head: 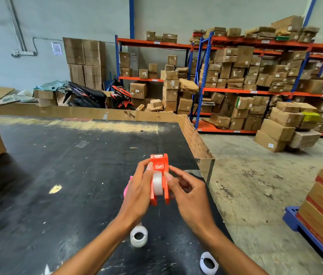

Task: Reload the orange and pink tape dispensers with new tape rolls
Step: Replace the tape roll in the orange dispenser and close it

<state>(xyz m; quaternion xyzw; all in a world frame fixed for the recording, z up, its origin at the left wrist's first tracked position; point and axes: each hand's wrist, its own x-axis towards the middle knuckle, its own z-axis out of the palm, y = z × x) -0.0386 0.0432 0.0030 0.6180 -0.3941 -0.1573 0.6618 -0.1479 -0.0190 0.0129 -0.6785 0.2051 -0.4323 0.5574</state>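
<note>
Orange dispenser (159,179), clear tape roll (157,183) seated inside, grasped by left hand (138,193) and right hand (188,197).

Grey walls (57,20), concrete floor (255,185), orange-and-blue shelving (255,92) packed with cardboard boxes (275,132).

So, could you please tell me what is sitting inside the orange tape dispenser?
A clear tape roll sits between the side walls of the orange tape dispenser. The left hand and right hand cover its flanks, so the hub is hidden.
</note>
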